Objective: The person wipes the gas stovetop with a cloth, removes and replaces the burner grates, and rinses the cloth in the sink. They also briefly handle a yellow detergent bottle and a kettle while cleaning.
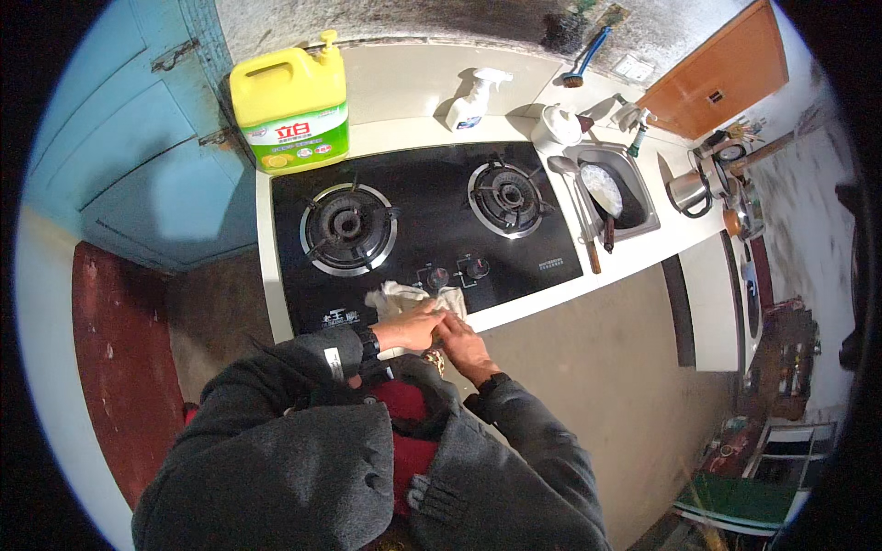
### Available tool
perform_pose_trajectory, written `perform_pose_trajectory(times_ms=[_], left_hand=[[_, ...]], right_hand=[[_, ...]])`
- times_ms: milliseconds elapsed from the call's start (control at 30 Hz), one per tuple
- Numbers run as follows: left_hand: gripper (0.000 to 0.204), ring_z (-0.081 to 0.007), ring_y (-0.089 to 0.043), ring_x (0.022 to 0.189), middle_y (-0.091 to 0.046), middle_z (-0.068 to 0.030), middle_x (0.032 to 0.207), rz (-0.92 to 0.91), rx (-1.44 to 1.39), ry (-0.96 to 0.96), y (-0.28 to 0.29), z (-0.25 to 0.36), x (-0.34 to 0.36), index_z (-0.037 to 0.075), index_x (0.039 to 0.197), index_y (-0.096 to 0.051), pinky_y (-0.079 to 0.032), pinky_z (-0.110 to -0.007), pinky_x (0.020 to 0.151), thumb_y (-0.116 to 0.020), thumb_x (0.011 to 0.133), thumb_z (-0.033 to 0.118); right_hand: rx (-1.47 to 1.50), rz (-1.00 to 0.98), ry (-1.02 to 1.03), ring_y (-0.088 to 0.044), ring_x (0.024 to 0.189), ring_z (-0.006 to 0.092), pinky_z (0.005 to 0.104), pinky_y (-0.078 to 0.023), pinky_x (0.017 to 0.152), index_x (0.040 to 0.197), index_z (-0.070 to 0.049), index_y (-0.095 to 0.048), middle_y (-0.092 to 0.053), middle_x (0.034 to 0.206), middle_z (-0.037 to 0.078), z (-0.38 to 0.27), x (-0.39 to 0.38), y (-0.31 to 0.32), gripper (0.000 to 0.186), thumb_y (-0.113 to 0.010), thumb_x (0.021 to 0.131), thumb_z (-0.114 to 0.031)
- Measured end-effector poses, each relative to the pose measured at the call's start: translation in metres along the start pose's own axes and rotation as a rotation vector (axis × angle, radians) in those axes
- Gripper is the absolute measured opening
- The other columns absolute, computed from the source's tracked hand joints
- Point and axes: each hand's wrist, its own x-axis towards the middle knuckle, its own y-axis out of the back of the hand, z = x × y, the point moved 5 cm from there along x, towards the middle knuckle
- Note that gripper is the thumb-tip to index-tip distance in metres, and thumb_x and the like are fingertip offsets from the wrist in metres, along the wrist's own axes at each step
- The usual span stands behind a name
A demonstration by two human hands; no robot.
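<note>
Centre frame, we're likely wiping the hob (pixel 432 220); next, slide the cloth (pixel 395 301). Whether our fingers (pixel 450 329) grip it, we can't tell.

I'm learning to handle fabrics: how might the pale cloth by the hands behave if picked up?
The pale cloth is probably floppy, since it lies crumpled on the black stove. It seems unlikely to roll, being bunched irregularly rather than round.
</note>
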Motion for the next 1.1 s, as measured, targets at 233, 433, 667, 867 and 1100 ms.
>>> perform_pose_trajectory(times_ms=[233, 433, 667, 867, 1100], left_hand=[[0.042, -0.0273, -0.065, 0.108, -0.065, -0.0172, 0.121, 0.369, -0.249, -0.361, 0.061, 0.042, -0.007, 0.008, 0.130, -0.059, -0.052, -0.038, 0.086, -0.057, 0.088, 0.009], [0.031, -0.0241, -0.069, 0.096, -0.070, -0.0142, 0.110, 0.529, -0.367, -0.123, 0.157, 0.024, 0.043, 0.005, 0.121, -0.063, -0.054, -0.034, 0.083, -0.060, 0.092, 0.017], [0.043, -0.0364, -0.061, 0.104, -0.063, -0.0192, 0.117, 0.679, -0.067, 0.088, 0.208, -0.004, 0.134, 0.009, 0.131, -0.056, -0.050, -0.044, 0.090, -0.063, 0.091, 0.024], [0.034, -0.0373, -0.061, 0.104, -0.065, -0.0179, 0.110, 0.673, 0.007, 0.096, 0.226, -0.014, 0.203, 0.008, 0.118, -0.065, -0.050, -0.045, 0.087, -0.066, 0.090, 0.027], [0.030, -0.0357, -0.066, 0.096, -0.070, -0.0147, 0.103, 0.688, -0.098, 0.125, 0.235, -0.015, 0.222, 0.012, 0.107, -0.069, -0.052, -0.045, 0.080, -0.065, 0.089, 0.035]], right_hand=[[-0.036, 0.121, -0.500, -0.052, 0.125, 0.0361, 0.0469, -0.048, 0.098, 0.133, -0.011, -0.047, -0.041, 0.148, 0.014, 0.140, -0.042, 0.018, 0.046, -0.050, 0.088, -0.004], [0.108, 0.336, -0.672, -0.040, 0.134, 0.0422, 0.0480, -0.037, 0.108, 0.134, -0.002, -0.047, -0.038, 0.147, 0.026, 0.233, -0.006, 0.052, 0.055, -0.059, 0.085, -0.024], [-0.078, 0.427, -0.648, -0.024, 0.143, 0.0424, 0.0541, -0.019, 0.115, 0.144, 0.000, -0.034, -0.027, 0.152, 0.030, 0.186, 0.032, 0.041, 0.088, -0.064, 0.083, -0.055], [-0.020, 0.497, -0.546, -0.028, 0.142, 0.0381, 0.0511, -0.020, 0.115, 0.141, -0.005, -0.041, -0.031, 0.152, 0.024, 0.202, 0.031, 0.052, 0.065, -0.061, 0.089, -0.039], [0.062, 0.487, -0.523, -0.029, 0.142, 0.0335, 0.0495, -0.021, 0.114, 0.142, -0.011, -0.043, -0.031, 0.153, 0.019, 0.226, 0.046, 0.060, 0.053, -0.055, 0.094, -0.032]])
